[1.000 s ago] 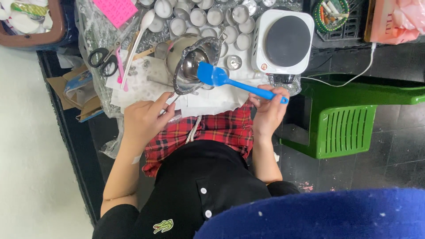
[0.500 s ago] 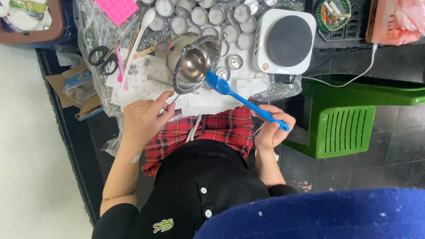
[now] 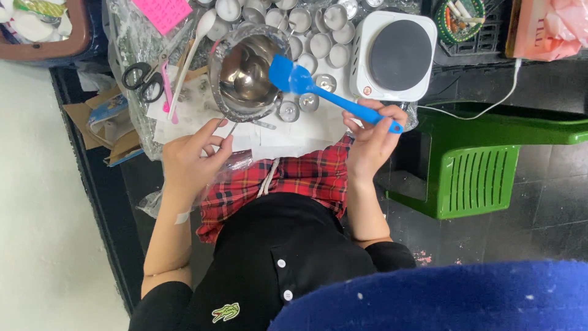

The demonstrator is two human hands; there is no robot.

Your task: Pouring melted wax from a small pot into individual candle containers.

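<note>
Two hands work at the near edge of the surface [image 3: 294, 132]. Left hand [image 3: 193, 160] pinches the thin wire handle of the metal bowl [image 3: 248, 70], fingers closed on it. Right hand [image 3: 373, 138] is clamped round the blue spatula [image 3: 324, 92], whose blade hangs over the bowl's rim. Beyond, many small tins [image 3: 318, 37] look already filled; the bowl seems nearly emptied, perhaps only scraping left.
</note>
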